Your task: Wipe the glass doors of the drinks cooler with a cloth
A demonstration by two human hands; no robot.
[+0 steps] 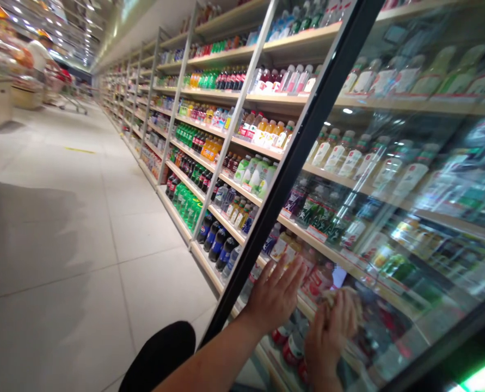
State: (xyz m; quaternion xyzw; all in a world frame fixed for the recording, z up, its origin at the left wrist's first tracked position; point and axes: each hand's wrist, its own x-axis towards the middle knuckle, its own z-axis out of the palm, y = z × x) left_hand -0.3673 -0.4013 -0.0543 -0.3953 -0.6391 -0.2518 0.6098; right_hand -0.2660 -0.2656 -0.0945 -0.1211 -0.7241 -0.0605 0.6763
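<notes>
My left hand [275, 294] lies with fingers stretched out flat on the glass door [373, 209], near its black frame [293, 158]. To the right and a little lower, my right hand [327, 337] is closed on a pale beige cloth [354, 306], pressed against the same glass. Its fingers hide part of the cloth, and reflections blur the edge of it. Behind the glass, rows of bottles [338, 152] stand on shelves, some with red labels close behind my hands.
Long open shelves [209, 125] of bottled drinks run away beyond the door frame. A dark rounded shape, perhaps my knee [160, 356], shows at the bottom. Pale floor tiles [58, 234] lie to the left. Farther off are a person [40, 54] and a shopping cart [73, 95].
</notes>
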